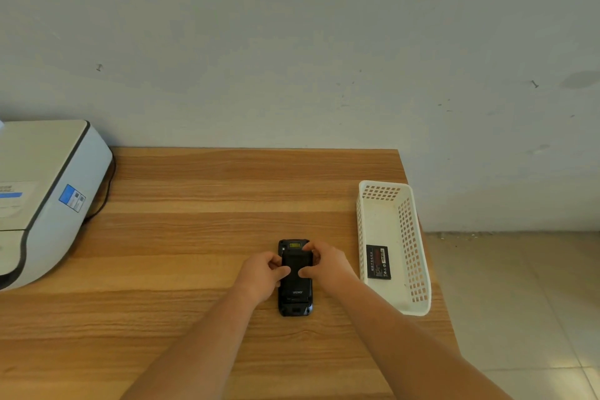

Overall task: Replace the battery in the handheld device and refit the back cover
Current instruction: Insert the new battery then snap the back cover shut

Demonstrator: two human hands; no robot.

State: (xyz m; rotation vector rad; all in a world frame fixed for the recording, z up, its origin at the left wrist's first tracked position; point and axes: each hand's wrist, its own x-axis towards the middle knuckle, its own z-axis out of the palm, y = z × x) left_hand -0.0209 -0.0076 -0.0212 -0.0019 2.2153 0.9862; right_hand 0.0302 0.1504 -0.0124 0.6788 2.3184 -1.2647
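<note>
Both thumbs press the back cover (297,265), left hand (259,273) and right hand (326,265) clamping the handheld device (295,297) lying lengthwise away.

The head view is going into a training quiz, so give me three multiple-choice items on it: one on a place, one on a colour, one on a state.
1. Where does the spare battery lie?
A. In the basket
B. On the printer
C. On the floor

2. What colour is the basket?
A. Blue
B. White
C. Black

3. How does the handheld device lie?
A. Standing upright
B. Lifted off the table
C. Flat, back up, under both hands

Answers: 1 A, the dark battery rests on the basket floor. 2 B, its perforated walls are white. 3 C, the left hand and right hand press its back on the table.
</note>
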